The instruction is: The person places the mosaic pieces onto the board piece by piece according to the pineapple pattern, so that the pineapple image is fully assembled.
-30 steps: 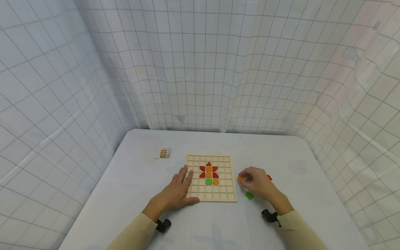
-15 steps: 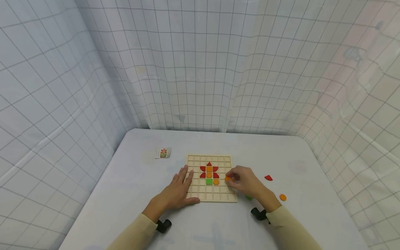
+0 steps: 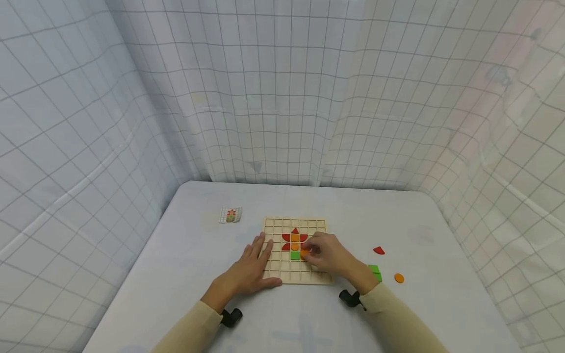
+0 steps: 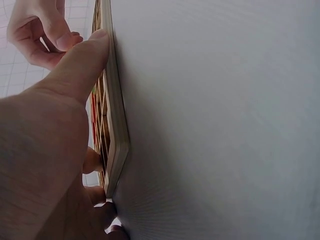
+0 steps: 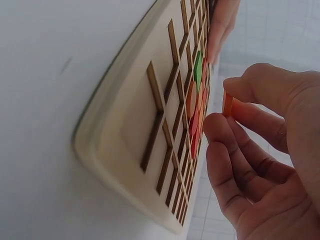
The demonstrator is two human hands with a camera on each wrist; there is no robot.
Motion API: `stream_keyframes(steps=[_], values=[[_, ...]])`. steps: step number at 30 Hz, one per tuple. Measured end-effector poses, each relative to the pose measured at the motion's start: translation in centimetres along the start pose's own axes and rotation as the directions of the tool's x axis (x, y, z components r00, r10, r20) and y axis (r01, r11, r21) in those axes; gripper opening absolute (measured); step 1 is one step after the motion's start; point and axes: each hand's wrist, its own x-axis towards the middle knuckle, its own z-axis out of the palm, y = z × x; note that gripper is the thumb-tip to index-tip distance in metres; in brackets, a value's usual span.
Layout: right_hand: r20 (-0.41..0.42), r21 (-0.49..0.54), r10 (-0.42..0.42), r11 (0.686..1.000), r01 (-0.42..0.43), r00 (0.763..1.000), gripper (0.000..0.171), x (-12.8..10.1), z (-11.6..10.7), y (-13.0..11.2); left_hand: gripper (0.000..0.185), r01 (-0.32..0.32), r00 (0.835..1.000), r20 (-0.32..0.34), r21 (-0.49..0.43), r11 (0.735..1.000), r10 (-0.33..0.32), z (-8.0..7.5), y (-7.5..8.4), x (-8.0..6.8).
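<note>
Orange disc (image 5: 227, 104) pinched in right fingers (image 5: 250, 87) — just above grid board (image 5: 135, 125).

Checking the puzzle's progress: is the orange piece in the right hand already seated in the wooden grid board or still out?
Still out. The right hand pinches the orange piece clear above the wooden grid board.

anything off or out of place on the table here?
Nothing stands out. The wooden grid board lies flat, its coloured pieces seated in cells. A red piece, green pieces and an orange disc lie loose to its right.
</note>
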Motion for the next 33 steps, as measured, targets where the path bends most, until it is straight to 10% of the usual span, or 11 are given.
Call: stream_keyframes(steps=[33], values=[[0.056, -0.088, -0.114, 0.989, 0.118, 0.992, 0.007, 2.8, 2.8, -2.0, 0.124, -0.02, 1.0, -0.003, -0.033, 0.999, 0.02, -0.2, 0.0, -0.1]])
